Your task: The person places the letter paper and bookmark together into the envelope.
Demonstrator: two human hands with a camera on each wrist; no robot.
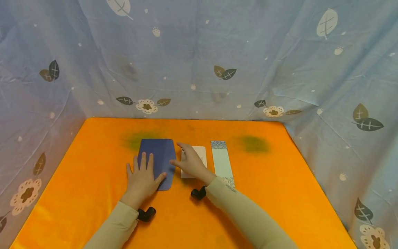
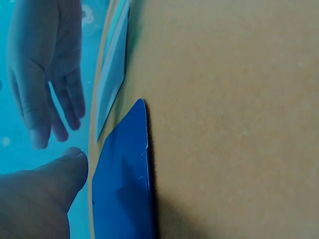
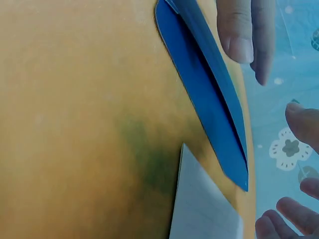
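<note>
A blue envelope (image 1: pixel 163 152) lies on the orange cloth, its flap side to the right; in the right wrist view the blue flap (image 3: pixel 219 74) stands a little raised off the body. My left hand (image 1: pixel 141 183) is over the envelope's left part, fingers straight and spread, thumb near its lower edge. Above a white card (image 1: pixel 201 152) reaches my right hand (image 1: pixel 194 164), its extended fingers and thumb apart and pointing at the envelope's right edge. Nothing shows between those fingers. Part of the card is hidden under the right hand.
Right of the card lies a pale strip with lace-patterned ends (image 1: pixel 222 162), its lower end partly covered by the right sleeve. Black wrist cameras (image 1: pixel 147 214) stick out from both cuffs. A patterned blue curtain (image 1: pixel 192 52) encloses the back and sides of the orange table (image 1: pixel 273 200).
</note>
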